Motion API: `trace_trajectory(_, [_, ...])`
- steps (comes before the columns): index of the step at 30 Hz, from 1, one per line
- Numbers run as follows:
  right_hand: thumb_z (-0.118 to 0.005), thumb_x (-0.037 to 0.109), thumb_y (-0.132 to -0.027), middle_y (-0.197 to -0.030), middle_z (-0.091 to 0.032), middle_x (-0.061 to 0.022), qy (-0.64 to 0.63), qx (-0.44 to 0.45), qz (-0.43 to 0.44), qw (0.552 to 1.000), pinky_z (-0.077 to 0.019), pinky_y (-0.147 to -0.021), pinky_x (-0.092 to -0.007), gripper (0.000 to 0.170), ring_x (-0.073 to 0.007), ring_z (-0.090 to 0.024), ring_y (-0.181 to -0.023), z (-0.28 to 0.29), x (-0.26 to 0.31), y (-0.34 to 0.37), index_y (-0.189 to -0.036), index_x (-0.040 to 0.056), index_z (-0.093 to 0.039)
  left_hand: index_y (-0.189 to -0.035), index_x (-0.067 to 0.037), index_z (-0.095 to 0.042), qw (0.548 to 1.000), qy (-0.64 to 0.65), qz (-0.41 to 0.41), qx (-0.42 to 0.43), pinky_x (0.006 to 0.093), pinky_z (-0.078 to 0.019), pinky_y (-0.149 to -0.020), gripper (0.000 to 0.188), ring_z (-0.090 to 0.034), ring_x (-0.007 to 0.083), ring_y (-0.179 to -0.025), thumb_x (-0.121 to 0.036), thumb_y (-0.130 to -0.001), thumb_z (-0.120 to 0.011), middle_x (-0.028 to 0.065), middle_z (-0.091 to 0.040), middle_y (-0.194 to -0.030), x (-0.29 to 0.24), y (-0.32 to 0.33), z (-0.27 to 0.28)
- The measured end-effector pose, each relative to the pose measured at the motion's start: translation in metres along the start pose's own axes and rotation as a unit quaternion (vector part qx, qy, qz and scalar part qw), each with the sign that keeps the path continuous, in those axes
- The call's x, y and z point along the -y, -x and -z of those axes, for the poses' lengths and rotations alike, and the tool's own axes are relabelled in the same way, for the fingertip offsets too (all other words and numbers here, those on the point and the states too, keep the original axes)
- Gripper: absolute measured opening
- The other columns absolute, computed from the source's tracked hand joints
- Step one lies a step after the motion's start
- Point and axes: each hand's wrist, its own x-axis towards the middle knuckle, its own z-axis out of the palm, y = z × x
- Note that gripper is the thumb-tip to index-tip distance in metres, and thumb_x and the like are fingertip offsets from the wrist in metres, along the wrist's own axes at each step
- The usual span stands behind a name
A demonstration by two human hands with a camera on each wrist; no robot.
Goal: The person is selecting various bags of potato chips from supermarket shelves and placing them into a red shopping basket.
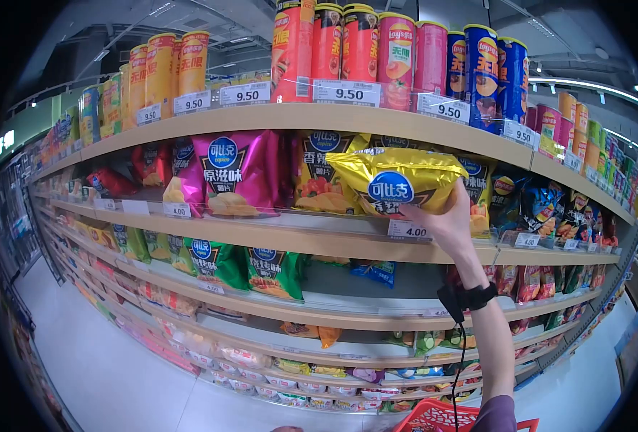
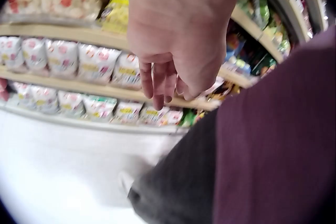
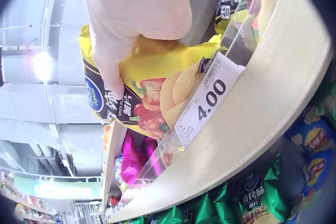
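Observation:
In the head view my right hand (image 1: 445, 219) grips a yellow bag of potato chips (image 1: 419, 167) at its right side, thumb across the front. The bag tilts at the shelf's front edge, over the 4.00 price tag (image 1: 409, 230). The right wrist view shows the thumb pressed on the front of the bag (image 3: 163, 58), by a picture of red peppers, behind the clear shelf lip. More yellow chip bags (image 1: 319, 173) stand behind it. My left hand (image 2: 176, 66) hangs down with loose fingers and holds nothing, in front of the low shelves.
Magenta chip bags (image 1: 236, 169) stand to the left on the same shelf. Chip canisters (image 1: 398, 54) line the shelf above, green bags (image 1: 275, 270) the one below. A red basket (image 1: 434, 416) is low at the front. A black cable (image 1: 463, 353) hangs from the right wrist.

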Motion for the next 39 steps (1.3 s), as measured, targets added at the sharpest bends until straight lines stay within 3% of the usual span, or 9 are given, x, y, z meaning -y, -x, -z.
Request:
trace_trajectory(3, [-0.083, 0.004, -0.066, -0.107, -0.061, -0.0076, -0.018, -0.026, 0.040, 0.999, -0.0499, -0.086, -0.0275, 0.062, -0.0143, -0.059, -0.099, -0.007, 0.015, 0.005, -0.117, 0.0002, -0.048, -0.119, -0.002, -0.051, 0.975, -0.093, -0.156, -0.131, 0.0415, -0.0499, -0.082, 0.037, -0.060, 0.0365, -0.094, -0.025, -0.090, -0.055, 0.0202, -0.060, -0.106, -0.189, -0.022, 0.148])
trace_trajectory(7, [-0.083, 0.001, -0.064, -0.107, -0.062, -0.0089, -0.048, -0.071, 0.049, 0.995, -0.0527, -0.082, -0.0284, 0.062, -0.0164, -0.062, -0.096, -0.013, 0.035, 0.024, -0.117, 0.0003, -0.049, -0.122, -0.001, -0.048, 0.896, -0.062, -0.285, -0.335, 0.0382, -0.0443, -0.096, 0.045, -0.054, 0.0308, -0.113, -0.020, -0.085, -0.065, 0.0182, -0.053, -0.124, -0.339, -0.041, 0.266])
trace_trajectory(9, [-0.083, -0.001, -0.062, -0.103, -0.063, -0.0080, -0.066, -0.096, 0.015, 0.993, -0.0523, -0.081, -0.0266, 0.060, -0.0154, -0.063, -0.093, -0.018, 0.047, 0.040, -0.115, 0.0001, -0.052, -0.132, 0.001, -0.037, 0.877, 0.019, -0.295, -0.379, 0.0373, -0.0446, -0.093, 0.072, -0.050, 0.0318, -0.116, -0.026, -0.078, -0.075, 0.0184, -0.044, -0.132, -0.405, -0.031, 0.318])
trace_trajectory(12, [-0.082, -0.001, -0.060, -0.101, -0.064, -0.0070, -0.144, -0.085, -0.008, 0.986, -0.0520, -0.079, -0.0267, 0.062, -0.0149, -0.063, -0.091, -0.029, 0.053, 0.072, -0.114, 0.0005, -0.053, -0.133, 0.003, -0.033, 0.741, 0.050, -0.414, -0.527, 0.0373, -0.0431, -0.094, 0.085, -0.049, 0.0285, -0.116, -0.031, -0.070, -0.080, 0.0162, -0.043, -0.131, -0.466, -0.018, 0.371])
trace_trajectory(14, [-0.082, -0.001, -0.059, -0.101, -0.063, -0.0065, -0.178, -0.098, -0.029, 0.979, -0.0510, -0.081, -0.0278, 0.063, -0.0151, -0.062, -0.090, -0.039, 0.049, 0.092, -0.115, 0.0011, -0.053, -0.132, 0.002, -0.034, 0.756, 0.062, -0.398, -0.516, 0.0346, -0.0446, -0.092, 0.086, -0.052, 0.0224, -0.112, -0.027, -0.068, -0.082, 0.0143, -0.049, -0.124, -0.476, -0.002, 0.386])
trace_trajectory(16, [-0.081, 0.004, -0.067, -0.115, -0.057, -0.0090, -0.212, -0.091, -0.064, 0.971, -0.0490, -0.088, -0.0300, 0.071, -0.0167, -0.058, -0.103, -0.044, 0.033, 0.111, -0.125, 0.0006, -0.042, -0.130, 0.001, -0.037, 0.868, 0.169, -0.265, -0.386, 0.0305, -0.0471, -0.088, 0.079, -0.057, 0.0174, -0.104, -0.020, -0.069, -0.082, 0.0115, -0.056, -0.116, -0.478, 0.011, 0.383])
trace_trajectory(19, [-0.076, 0.005, -0.074, -0.114, -0.057, -0.0086, -0.239, -0.094, -0.140, 0.956, -0.0477, -0.089, -0.0287, 0.064, -0.0157, -0.057, -0.103, -0.055, 0.027, 0.123, -0.127, 0.0015, -0.041, -0.126, 0.000, -0.043, 0.805, 0.273, -0.342, -0.401, 0.0277, -0.0489, -0.085, 0.069, -0.060, 0.0141, -0.097, -0.014, -0.070, -0.081, 0.0085, -0.059, -0.111, -0.473, 0.004, 0.363])
trace_trajectory(27, [-0.067, 0.012, -0.085, -0.121, -0.049, -0.0100, -0.231, -0.031, -0.263, 0.936, -0.0416, -0.094, -0.0292, 0.065, -0.0154, -0.049, -0.112, -0.073, 0.023, 0.179, -0.137, 0.0025, -0.029, -0.117, 0.003, -0.053, 0.696, 0.514, -0.244, -0.437, 0.0288, -0.0493, -0.085, 0.041, -0.061, 0.0148, -0.097, -0.008, -0.080, -0.070, 0.0090, -0.062, -0.109, -0.472, 0.002, 0.308])
trace_trajectory(39, [-0.069, 0.006, -0.081, -0.121, -0.051, -0.0089, -0.215, -0.059, -0.276, 0.935, -0.0440, -0.092, -0.0297, 0.069, -0.0154, -0.053, -0.107, -0.069, 0.023, 0.212, -0.136, 0.0024, -0.029, -0.124, 0.005, -0.045, 0.696, 0.511, -0.310, -0.398, 0.0295, -0.0463, -0.090, 0.053, -0.058, 0.0161, -0.104, -0.012, -0.081, -0.070, 0.0132, -0.058, -0.118, -0.437, 0.012, 0.306])
